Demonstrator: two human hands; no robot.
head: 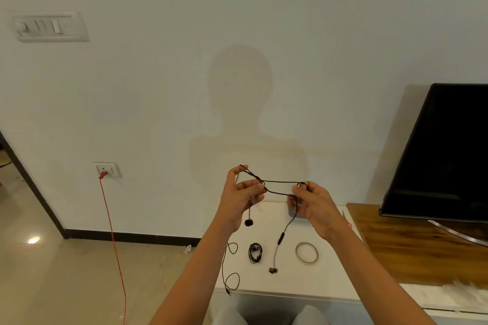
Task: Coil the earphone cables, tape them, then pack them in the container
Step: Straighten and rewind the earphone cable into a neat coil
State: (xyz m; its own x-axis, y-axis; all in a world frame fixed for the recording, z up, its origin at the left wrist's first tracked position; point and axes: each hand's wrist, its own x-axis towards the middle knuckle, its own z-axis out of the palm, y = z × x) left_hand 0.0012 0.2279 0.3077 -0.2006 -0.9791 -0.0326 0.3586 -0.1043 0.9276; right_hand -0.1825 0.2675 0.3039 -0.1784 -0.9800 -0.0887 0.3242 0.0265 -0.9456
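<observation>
Your left hand [239, 200] and right hand [315, 208] are raised above the white table [290, 286]. A thin black earphone cable [280, 187] is stretched between them. The left fingers are partly curled and pinch the cable at the fingertips. The right thumb and fingers are curled round a loop of it. One black earbud [248, 222] hangs below the left hand. On the table, a coiled black earphone set [255, 252] lies near a thin ring-shaped tape roll [306, 252]. A clear container [301, 220] stands behind the right hand, partly hidden.
</observation>
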